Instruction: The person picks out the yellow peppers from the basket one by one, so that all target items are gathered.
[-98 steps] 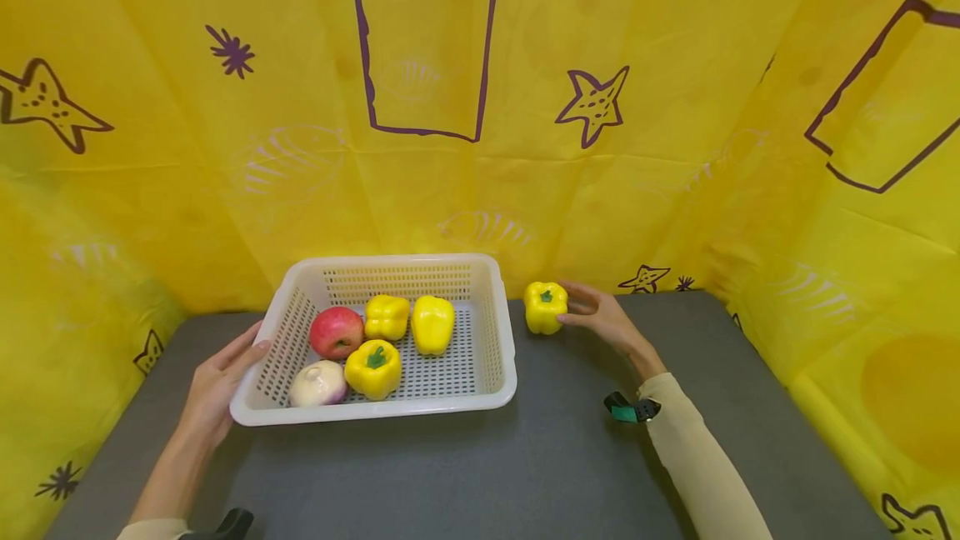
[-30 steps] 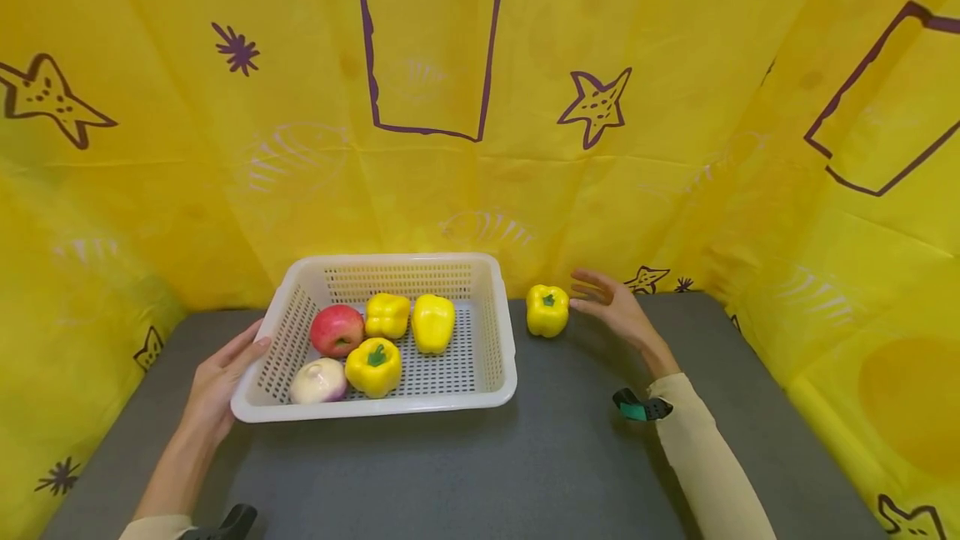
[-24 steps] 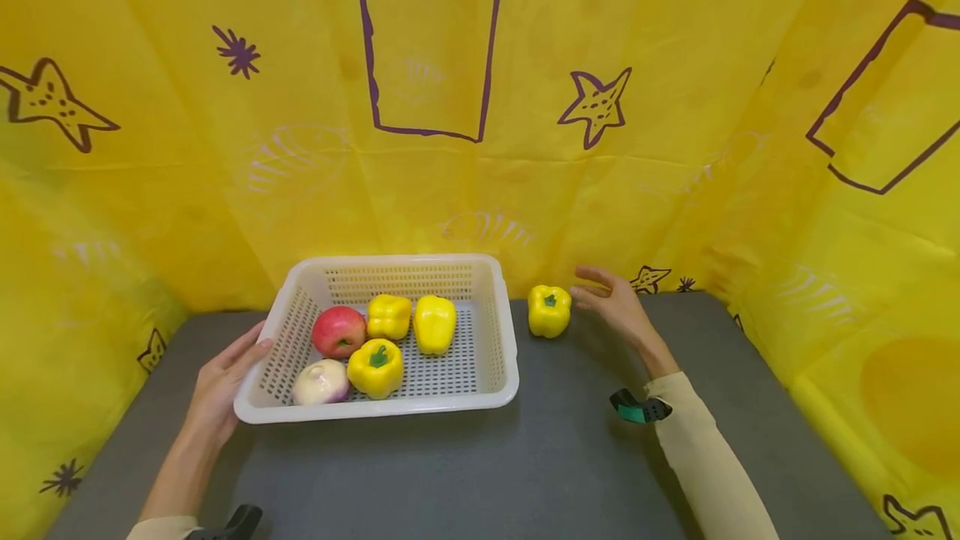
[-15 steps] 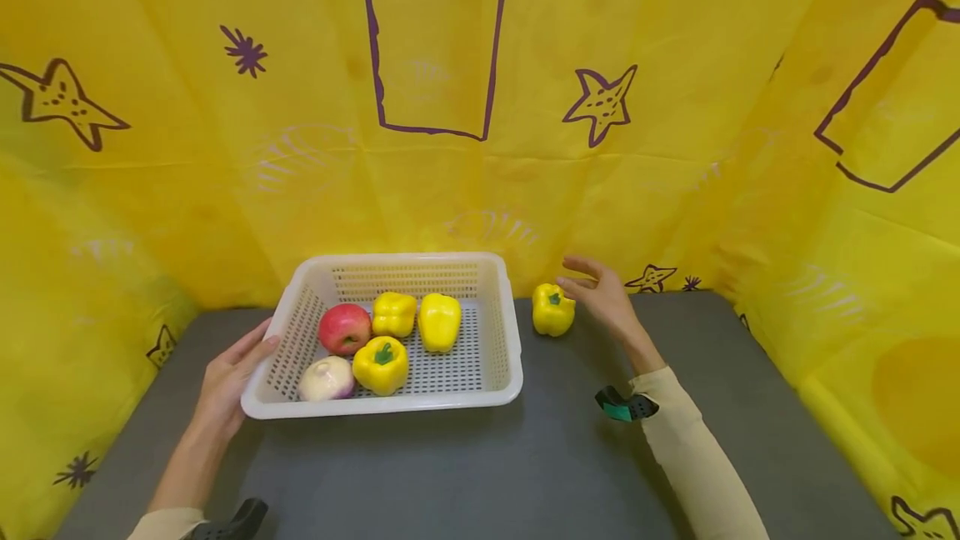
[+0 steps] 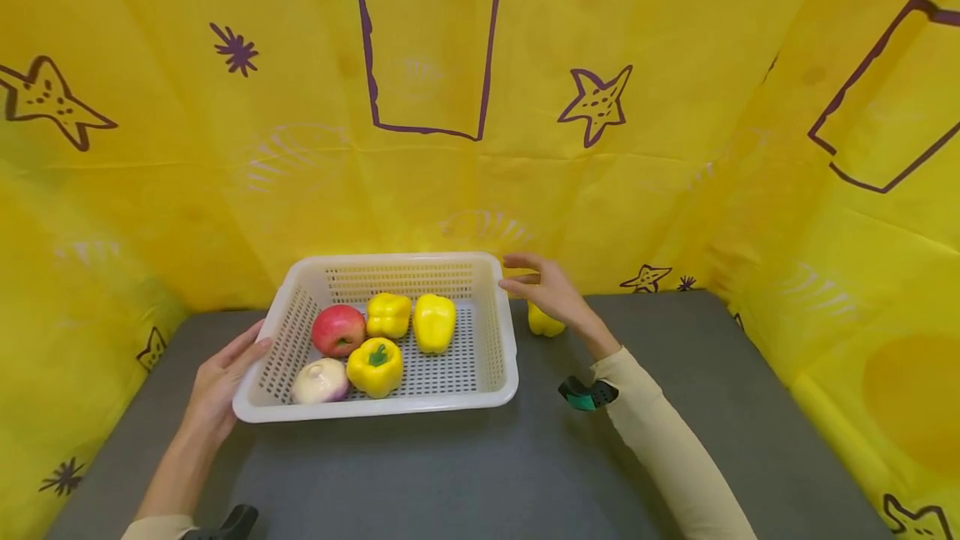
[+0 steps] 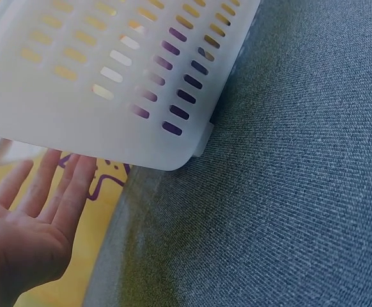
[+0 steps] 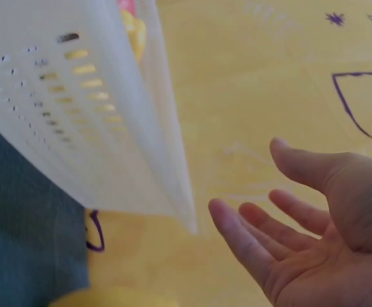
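Note:
A white slotted plastic basket stands on the grey table. My left hand grips its left side, thumb at the rim; in the left wrist view the hand's fingers reach up beneath the rim. Inside lie a red apple, a white-and-purple turnip-like vegetable and three yellow bell peppers. My right hand hovers by the basket's upper right rim, fingers spread and holding nothing. It partly hides another yellow bell pepper on the table outside the basket. In the right wrist view, the right hand is apart from the basket.
Yellow cloth with purple drawings hangs behind and along both sides of the table. Dark straps show at both wrists.
My right hand touched the outside pepper at first, drew back to the right, then passed over it leftward to the basket rim. My left hand and the basket stayed put.

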{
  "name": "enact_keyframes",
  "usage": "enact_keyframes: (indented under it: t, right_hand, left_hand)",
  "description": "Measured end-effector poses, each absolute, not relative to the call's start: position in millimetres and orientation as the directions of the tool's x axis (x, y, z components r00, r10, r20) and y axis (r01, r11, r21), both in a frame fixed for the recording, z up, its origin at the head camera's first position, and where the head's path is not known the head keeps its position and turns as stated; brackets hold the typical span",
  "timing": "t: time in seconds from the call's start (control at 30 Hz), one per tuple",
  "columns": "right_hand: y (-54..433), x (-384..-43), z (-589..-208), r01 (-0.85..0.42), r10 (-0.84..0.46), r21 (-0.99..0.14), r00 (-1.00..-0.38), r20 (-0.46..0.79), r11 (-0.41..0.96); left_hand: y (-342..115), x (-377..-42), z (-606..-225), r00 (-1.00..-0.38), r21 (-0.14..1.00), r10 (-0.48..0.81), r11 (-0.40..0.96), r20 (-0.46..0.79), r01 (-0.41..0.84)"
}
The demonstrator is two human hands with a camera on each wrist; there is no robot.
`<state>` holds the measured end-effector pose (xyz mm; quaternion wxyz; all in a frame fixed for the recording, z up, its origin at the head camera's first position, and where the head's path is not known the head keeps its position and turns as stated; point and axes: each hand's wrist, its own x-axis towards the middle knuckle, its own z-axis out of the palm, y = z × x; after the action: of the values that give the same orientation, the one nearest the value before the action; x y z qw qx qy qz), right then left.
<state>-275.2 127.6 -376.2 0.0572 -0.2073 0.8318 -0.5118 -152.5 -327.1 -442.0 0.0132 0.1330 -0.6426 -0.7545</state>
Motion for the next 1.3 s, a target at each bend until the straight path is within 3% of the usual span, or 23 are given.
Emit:
enact_keyframes:
  t: [0.6, 1.3]
  right_hand:
    - [71.2, -285.5, -387.7, -0.293, -0.509, -0.864, -0.859, 0.050, 0.410]
    - [43.3, -299.7, -374.8, -0.099, -0.445, -0.835, -0.876, -0.184, 0.542]
  left_hand:
    - [-324.9, -150.5, -441.2, -0.961, 0.975, -0.193, -0.147, -0.196, -0.169]
    - [-326.0, -152.1, -441.3, -0.957, 0.974, -0.204, -0.139, -0.207, -0.181]
